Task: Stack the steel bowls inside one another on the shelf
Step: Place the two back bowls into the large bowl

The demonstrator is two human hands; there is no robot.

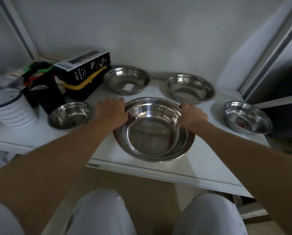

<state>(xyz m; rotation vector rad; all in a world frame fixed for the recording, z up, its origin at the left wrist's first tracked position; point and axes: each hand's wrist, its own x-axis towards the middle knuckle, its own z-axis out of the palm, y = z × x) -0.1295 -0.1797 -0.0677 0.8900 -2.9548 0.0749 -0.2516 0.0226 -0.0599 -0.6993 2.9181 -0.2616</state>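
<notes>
A large steel bowl (pixel 153 133) sits at the front middle of the white shelf (pixel 201 160). A second bowl appears nested inside it. My left hand (pixel 112 110) grips its left rim and my right hand (pixel 192 116) grips its right rim. Around it stand other steel bowls: a small one (pixel 69 115) at the left, one with a white sticker (pixel 126 80) at the back, one (pixel 192 89) at the back right, and a small one (pixel 248 117) at the far right.
Black boxes (pixel 84 68) with a yellow tool and green-handled items crowd the back left. A white perforated container (pixel 11 109) stands at the far left. The shelf's front edge runs just below the large bowl. A cabinet frame (pixel 269 53) rises at the right.
</notes>
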